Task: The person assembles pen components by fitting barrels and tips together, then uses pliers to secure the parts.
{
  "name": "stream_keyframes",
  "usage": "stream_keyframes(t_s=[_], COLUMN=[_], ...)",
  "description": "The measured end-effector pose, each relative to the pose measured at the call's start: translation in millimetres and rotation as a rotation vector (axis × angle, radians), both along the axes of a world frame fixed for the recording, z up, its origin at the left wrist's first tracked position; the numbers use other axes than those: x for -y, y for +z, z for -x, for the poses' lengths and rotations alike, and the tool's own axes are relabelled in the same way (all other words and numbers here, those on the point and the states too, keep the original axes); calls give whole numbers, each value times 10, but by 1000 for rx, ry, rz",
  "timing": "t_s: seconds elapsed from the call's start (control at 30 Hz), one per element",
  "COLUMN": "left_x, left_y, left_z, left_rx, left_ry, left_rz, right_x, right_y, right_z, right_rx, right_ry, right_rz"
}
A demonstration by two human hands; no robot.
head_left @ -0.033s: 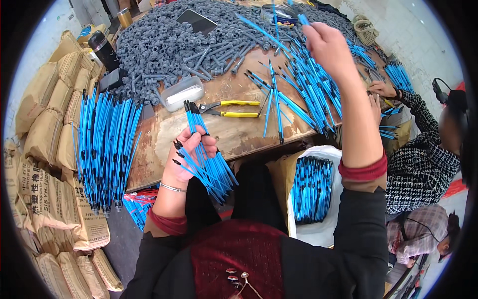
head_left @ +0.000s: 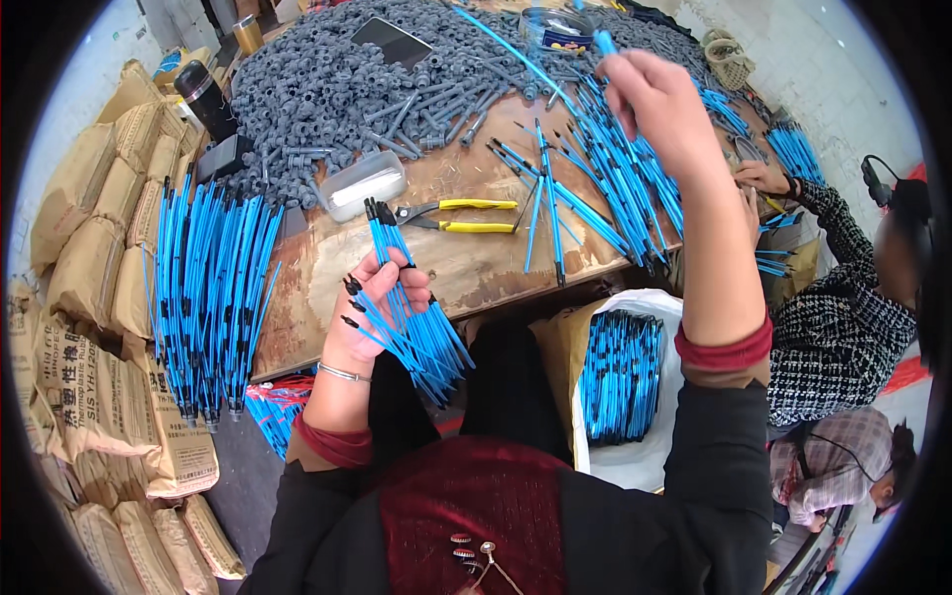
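My left hand [head_left: 382, 297] is wrapped around a bundle of thin blue rods [head_left: 436, 337] with black tips. A few of these rods fan out sideways below the thumb. My right hand [head_left: 654, 104] is raised over the far right of the table, its fingers curled together. A short blue piece [head_left: 605, 42] shows at its fingertips; what the fingers grip is partly hidden. Beside that hand, one long blue rod [head_left: 511, 50] slants up and away over the grey parts. Under and beside my right forearm lies a loose heap of blue rods [head_left: 615, 164].
Yellow-handled pliers [head_left: 476, 205] and a clear plastic box [head_left: 363, 186] lie mid-table. Grey plastic parts [head_left: 307, 94] are heaped behind, a phone [head_left: 393, 43] on top. More blue rods [head_left: 213, 297] hang at the left edge. A white-lined sack [head_left: 650, 464] holds rods. A co-worker's hand [head_left: 762, 177] is at right.
My right hand has shifted slightly toward me, its fingers more curled. The long blue rod beside it has moved farther up and left. My left hand has stayed put.
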State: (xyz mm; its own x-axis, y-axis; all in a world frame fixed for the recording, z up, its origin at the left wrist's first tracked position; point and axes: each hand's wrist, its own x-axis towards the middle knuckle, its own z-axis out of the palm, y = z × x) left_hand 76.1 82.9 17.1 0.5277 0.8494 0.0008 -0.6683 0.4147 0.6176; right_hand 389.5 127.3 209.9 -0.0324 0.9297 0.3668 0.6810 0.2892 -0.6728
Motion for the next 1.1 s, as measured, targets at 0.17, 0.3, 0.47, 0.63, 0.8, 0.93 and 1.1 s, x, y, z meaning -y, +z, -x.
stream_keyframes(t_s=[0.17,0.3,0.47,0.63,0.8,0.93,1.1], left_x=[-38,26,105,225,440,321,116], left_y=[-9,132,140,201,432,284,165], left_z=[-19,-198,-227,11,23,-49,-9], left_rx=[69,183,-24,61,-153,-317,-217], left_ry=[8,-59,253,40,9,197,149], left_rz=[38,-46,-119,-152,-202,-148,-13], right_x=[879,1039,709,-270,-624,-407,268], right_y=[-525,-1224,-1261,-1732,-1864,-1322,-549], right_z=[513,822,762,223,-22,76,68], right_rx=[-424,-12,-6,516,589,608,208], right_ry=[492,427,492,-415,-485,-522,-149], right_rz=[721,510,395,-33,302,269,-334])
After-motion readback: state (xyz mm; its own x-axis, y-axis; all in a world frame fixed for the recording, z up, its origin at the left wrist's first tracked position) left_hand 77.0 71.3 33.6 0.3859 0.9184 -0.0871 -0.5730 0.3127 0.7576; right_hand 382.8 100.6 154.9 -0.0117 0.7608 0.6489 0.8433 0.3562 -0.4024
